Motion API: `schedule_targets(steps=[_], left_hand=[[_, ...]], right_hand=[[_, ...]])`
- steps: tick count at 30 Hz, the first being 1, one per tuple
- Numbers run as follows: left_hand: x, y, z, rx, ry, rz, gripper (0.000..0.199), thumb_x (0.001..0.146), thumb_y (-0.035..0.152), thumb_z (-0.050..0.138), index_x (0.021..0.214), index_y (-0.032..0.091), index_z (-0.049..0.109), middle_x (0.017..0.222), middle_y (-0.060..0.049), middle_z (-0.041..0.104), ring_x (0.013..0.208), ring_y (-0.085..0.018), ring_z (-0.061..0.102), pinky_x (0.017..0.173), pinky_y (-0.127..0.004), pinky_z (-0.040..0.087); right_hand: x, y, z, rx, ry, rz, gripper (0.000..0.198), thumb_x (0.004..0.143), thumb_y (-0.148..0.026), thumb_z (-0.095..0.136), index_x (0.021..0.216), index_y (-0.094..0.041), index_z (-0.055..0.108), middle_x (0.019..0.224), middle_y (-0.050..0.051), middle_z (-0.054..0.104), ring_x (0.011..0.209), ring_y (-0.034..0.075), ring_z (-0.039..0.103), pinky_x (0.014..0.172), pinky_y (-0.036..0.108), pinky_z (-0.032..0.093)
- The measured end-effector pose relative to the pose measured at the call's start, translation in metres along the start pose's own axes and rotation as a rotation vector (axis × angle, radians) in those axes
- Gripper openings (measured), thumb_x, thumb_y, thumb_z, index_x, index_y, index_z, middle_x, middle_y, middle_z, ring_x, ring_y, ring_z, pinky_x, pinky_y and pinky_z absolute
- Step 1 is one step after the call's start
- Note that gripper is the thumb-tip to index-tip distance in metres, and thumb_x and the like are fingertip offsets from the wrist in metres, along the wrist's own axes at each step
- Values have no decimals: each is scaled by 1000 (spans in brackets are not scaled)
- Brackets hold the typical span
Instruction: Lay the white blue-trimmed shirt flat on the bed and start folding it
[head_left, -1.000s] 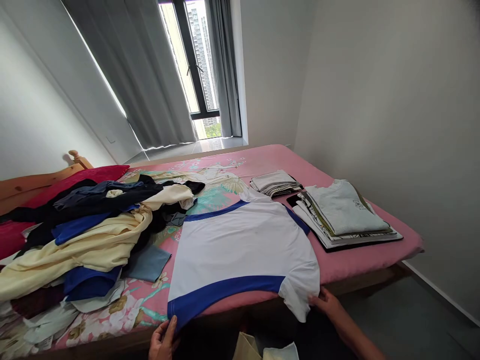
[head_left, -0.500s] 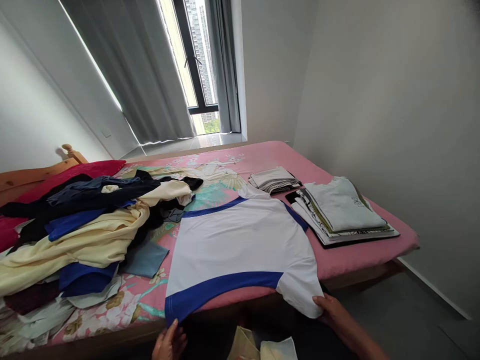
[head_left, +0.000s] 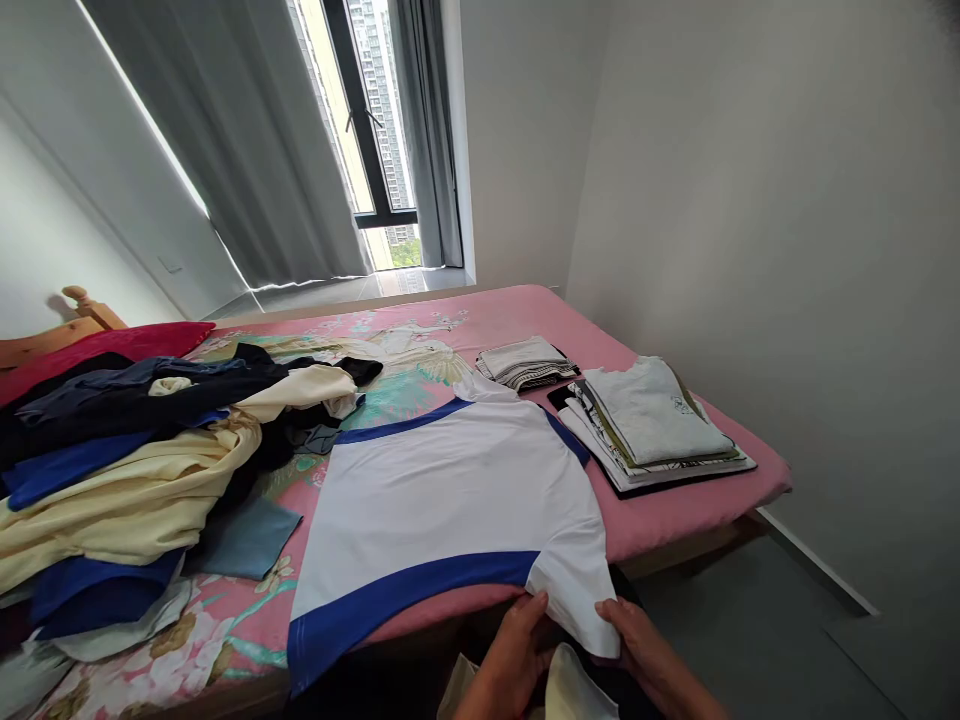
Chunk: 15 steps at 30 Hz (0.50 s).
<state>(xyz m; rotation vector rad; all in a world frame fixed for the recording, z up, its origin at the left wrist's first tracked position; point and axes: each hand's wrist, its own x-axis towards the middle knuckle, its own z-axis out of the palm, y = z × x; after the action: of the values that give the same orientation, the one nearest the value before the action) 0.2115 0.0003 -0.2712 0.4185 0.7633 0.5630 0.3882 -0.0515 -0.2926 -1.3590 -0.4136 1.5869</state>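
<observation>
A white T-shirt with blue side bands [head_left: 450,500] lies spread flat on the pink bedsheet [head_left: 675,500], and its near sleeve hangs over the bed's front edge. My left hand [head_left: 517,640] pinches the left edge of that sleeve. My right hand [head_left: 637,645] grips the sleeve's lower right corner. Both hands sit just below the bed edge, close together.
A heap of unfolded clothes [head_left: 127,460], black, blue and cream, covers the bed's left side. A stack of folded shirts [head_left: 652,420] and a smaller folded pile [head_left: 525,362] lie at the right. Wall close on the right; window and curtains beyond the bed.
My left hand let go of the shirt's blue bottom corner and moved right to the hanging sleeve. My right hand stayed on the sleeve. The view shifted to the right.
</observation>
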Motion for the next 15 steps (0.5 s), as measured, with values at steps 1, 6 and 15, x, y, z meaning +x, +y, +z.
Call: schedule_targets(steps=[1, 6, 15], left_hand=[[2, 1, 7, -6, 2, 16, 59, 69, 46, 67, 119, 17, 55, 118, -13, 61, 112, -29, 55, 92, -41, 42], [12, -11, 8, 33, 83, 80, 58, 67, 41, 69, 115, 11, 56, 100, -14, 68, 90, -26, 63, 76, -35, 46], [20, -30, -4, 311, 217, 6, 62, 54, 55, 72, 94, 9, 59, 71, -7, 64, 55, -13, 55, 53, -24, 36]], right_hand=[[2, 2, -2, -12, -12, -4, 28, 68, -45, 61, 78, -19, 60, 68, 1, 60, 62, 14, 53, 57, 26, 46], [7, 0, -6, -56, -81, 0, 35, 69, -47, 63, 87, -17, 63, 78, 4, 65, 70, 17, 59, 61, 27, 47], [3, -5, 11, 45, -214, -27, 44, 72, -46, 68, 95, -9, 66, 82, 10, 69, 69, 17, 60, 65, 29, 46]])
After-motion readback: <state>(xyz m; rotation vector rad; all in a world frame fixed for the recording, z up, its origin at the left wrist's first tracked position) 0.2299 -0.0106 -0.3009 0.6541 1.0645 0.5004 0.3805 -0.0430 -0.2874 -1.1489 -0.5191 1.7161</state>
